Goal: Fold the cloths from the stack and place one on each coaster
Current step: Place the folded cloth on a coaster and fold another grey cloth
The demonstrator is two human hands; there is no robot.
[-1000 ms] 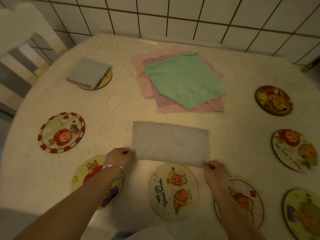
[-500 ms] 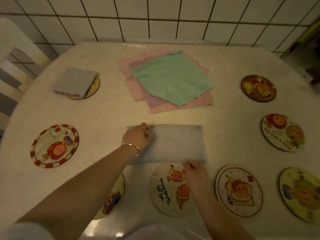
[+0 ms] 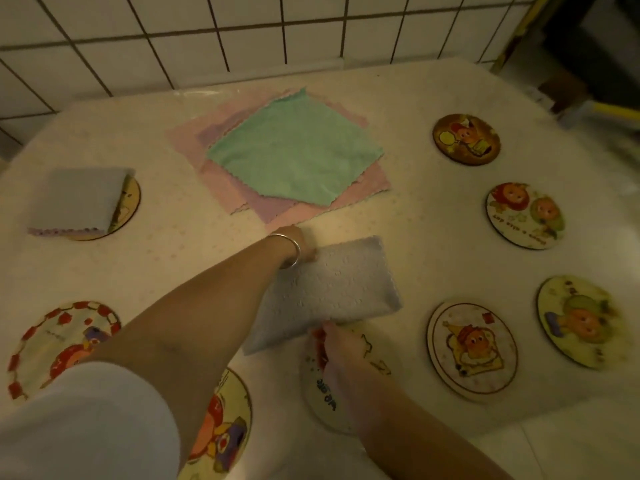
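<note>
Looking down from the head camera, a pale surface (image 3: 433, 244) against a white tiled wall (image 3: 242, 36) is seen. A grey cloth (image 3: 332, 292), folded to a rectangle and lying tilted, is held near the middle front. The left hand (image 3: 301, 244), with a silver bracelet (image 3: 289, 249) at its wrist, is pressed to the cloth's far left corner; how its fingers lie cannot be told. The cloth's near edge is pinched by the right hand (image 3: 332, 348), above a round coaster (image 3: 322, 393). Further back, a stack of unfolded cloths (image 3: 294, 161) is laid, a green one on top of pink and lilac ones. At far left, a folded grey cloth (image 3: 78, 202) is set on a coaster (image 3: 130, 206). Bare picture coasters are spread along the right side (image 3: 465, 138) and the left front (image 3: 55, 344).
</note>
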